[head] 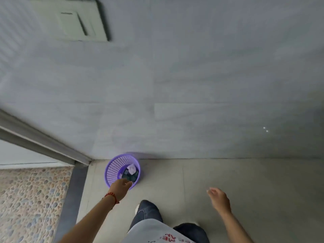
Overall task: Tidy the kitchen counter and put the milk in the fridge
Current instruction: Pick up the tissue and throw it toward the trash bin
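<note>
Bin: purple mesh wastebasket [112, 170] on the floor tiles against the wall's foot, holding crumpled rubbish [130, 171].
Left hand [121, 187]: over its rim, grip unclear.
Right hand [219, 199]: fingers loose, holding nothing.

**What you can't make out**

Your left hand [121, 187] covers the near rim of the purple basket [114, 168], and its fingertips are hidden. The rubbish [130, 171] inside is too small to identify. The wall switch [73, 21] is smeared by blur. The bottom edge cuts off both your forearms.
</note>
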